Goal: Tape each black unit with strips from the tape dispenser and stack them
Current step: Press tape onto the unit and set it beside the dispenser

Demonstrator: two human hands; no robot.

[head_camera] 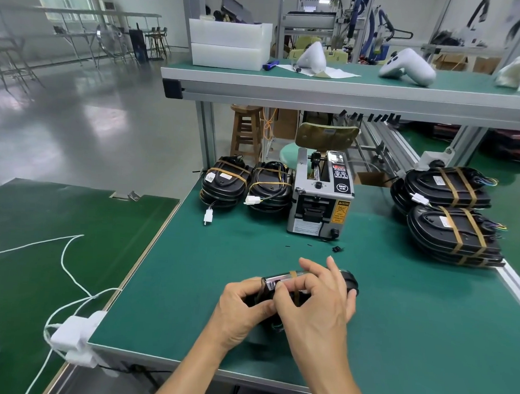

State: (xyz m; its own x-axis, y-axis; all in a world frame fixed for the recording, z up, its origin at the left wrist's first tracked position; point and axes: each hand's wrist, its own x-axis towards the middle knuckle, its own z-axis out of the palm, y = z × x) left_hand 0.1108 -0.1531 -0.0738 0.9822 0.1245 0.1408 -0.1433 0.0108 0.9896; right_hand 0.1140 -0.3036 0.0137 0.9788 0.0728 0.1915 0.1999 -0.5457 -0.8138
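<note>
My left hand (242,309) gripped the glossy black plastic unit (349,282) just above the green-matted desk (411,322), while my right hand (313,306) pinched a tan tape strip (292,274) around it. If my fingers slipped, the strip could wrinkle or lift. Beyond stood the grey boxy tape dispenser (321,196), flanked by taped stacks (454,214).

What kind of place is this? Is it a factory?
Probably yes, a small factory or assembly workshop. A tape dispenser stands on a green workbench, stacks of taped black units wait beside it, and both hands hold another black unit being taped.
</note>
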